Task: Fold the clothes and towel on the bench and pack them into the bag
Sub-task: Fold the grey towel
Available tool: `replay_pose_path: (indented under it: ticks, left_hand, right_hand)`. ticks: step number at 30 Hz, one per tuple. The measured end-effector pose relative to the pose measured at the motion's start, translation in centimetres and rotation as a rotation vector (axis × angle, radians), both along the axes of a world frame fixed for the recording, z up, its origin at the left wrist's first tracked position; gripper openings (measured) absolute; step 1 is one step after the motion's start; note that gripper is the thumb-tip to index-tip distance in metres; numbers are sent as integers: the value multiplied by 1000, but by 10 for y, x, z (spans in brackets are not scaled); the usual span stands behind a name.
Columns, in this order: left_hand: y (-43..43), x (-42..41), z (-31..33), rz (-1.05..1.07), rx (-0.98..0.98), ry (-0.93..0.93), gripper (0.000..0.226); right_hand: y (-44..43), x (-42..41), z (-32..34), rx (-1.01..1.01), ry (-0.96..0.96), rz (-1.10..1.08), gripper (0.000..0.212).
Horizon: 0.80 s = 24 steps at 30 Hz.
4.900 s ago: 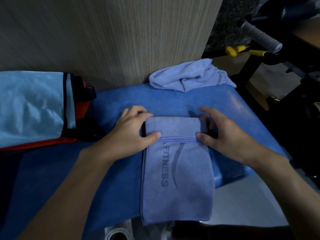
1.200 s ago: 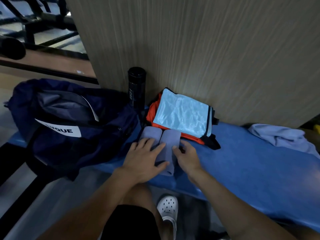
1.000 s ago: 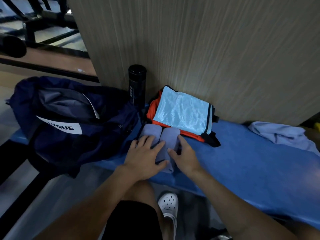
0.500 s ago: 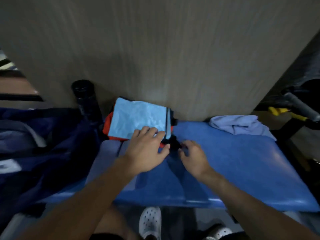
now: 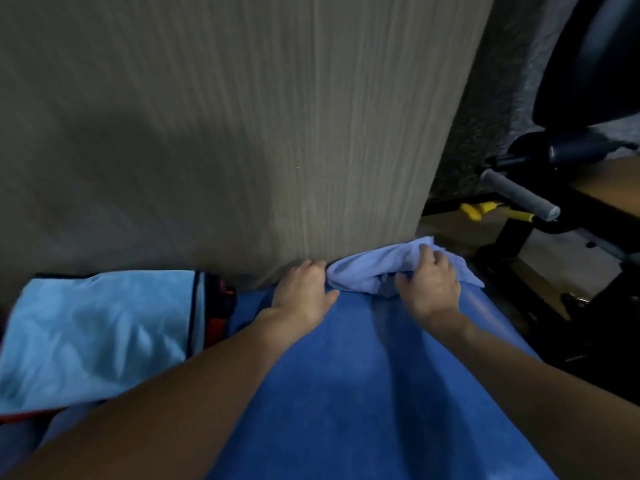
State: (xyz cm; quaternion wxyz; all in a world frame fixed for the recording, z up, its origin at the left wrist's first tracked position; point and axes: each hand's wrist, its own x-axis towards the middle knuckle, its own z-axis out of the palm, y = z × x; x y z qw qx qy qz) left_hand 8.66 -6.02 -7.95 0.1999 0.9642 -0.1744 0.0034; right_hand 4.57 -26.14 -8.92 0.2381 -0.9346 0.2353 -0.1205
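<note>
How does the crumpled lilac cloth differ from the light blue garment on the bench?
The lilac cloth lies bunched up; the light blue garment lies flat and folded. The left hand and right hand touch the lilac cloth; neither touches the light blue garment. Both rest on the blue bench.

Dim light falls mostly on the wall (image 5: pixel 311 116) beyond the right hand (image 5: pixel 433 285) gripping the towel (image 5: pixel 367 271), soft arm shadows lie on the bench (image 5: pixel 346 393) nearer than the grip, and everything is slightly blurred, more so far left of the grip.
</note>
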Motion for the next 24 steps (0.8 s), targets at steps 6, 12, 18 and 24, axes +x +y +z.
replay_pose_path:
  ticks: [6,12,18,24]
  left_hand:
    - [-18,10,-12,121,-341,7,13]
    - [-17,-12,32,15,-764,-29,28]
    - [15,-54,116,-49,-827,-267,23]
    - [38,-93,134,-204,-577,-218,17]
  right_hand:
    - [-21,6,-10,-106,-11,57,17]
    - [-17,-14,24,369,-434,122,6]
    - [-4,-56,93,551,-549,239,15]
    - [-3,-113,127,441,-540,263,25]
